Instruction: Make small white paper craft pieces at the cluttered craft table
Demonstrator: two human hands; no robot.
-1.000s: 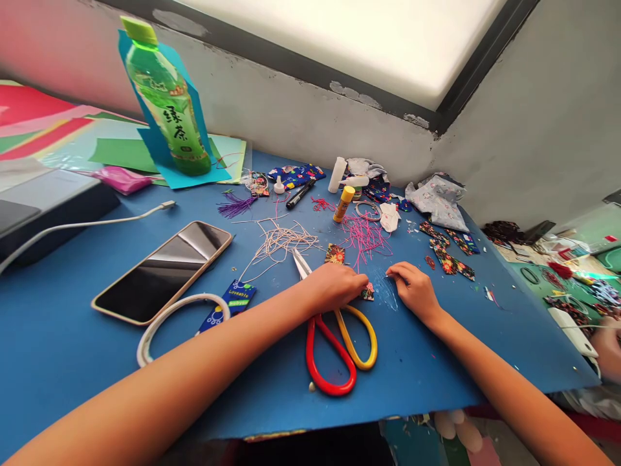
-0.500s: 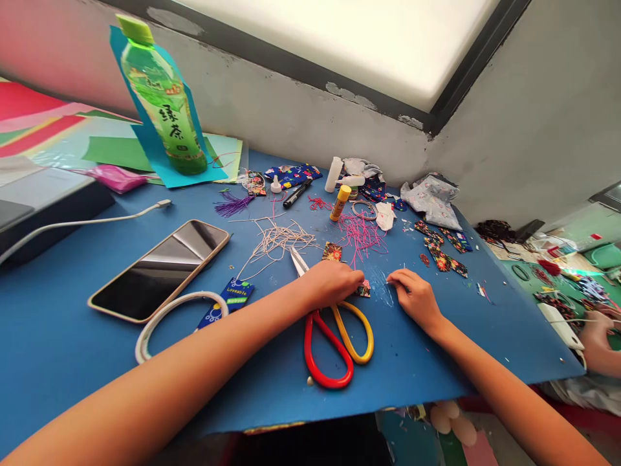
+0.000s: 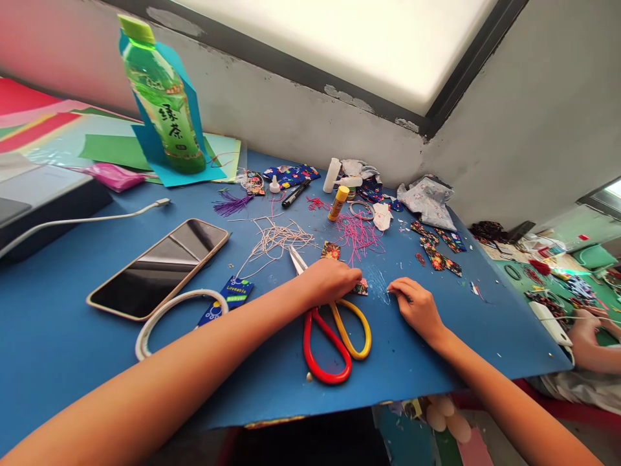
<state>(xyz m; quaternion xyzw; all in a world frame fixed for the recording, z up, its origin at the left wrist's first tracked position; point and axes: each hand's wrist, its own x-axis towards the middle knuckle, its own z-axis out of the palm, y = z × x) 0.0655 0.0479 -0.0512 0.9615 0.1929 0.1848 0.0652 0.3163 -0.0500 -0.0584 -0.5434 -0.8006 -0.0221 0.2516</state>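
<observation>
My left hand (image 3: 334,282) is closed, its fingertips at a small flowered fabric scrap (image 3: 361,287) that sticks out from under them. That forearm crosses over scissors (image 3: 327,349) with one red and one yellow handle; the blades point away from me. Right of the scrap, my right hand (image 3: 416,305) rests on the table with thumb and fingers pinched together; anything between them is too small to make out. A shiny whitish smear (image 3: 378,283) lies between the hands. Another flowered fabric piece (image 3: 330,250) lies just beyond my left hand.
A phone (image 3: 160,268), a white ring (image 3: 145,330) and a green tea bottle (image 3: 169,110) are at left. Beyond my hands are beige cords (image 3: 281,238), pink cords (image 3: 359,234), a glue stick (image 3: 338,204) and a black marker (image 3: 295,193). Another person's hand (image 3: 589,330) shows at right.
The view has shifted slightly. Both hands hold nearly the same places and poses on the table; nothing has been picked up or put down.
</observation>
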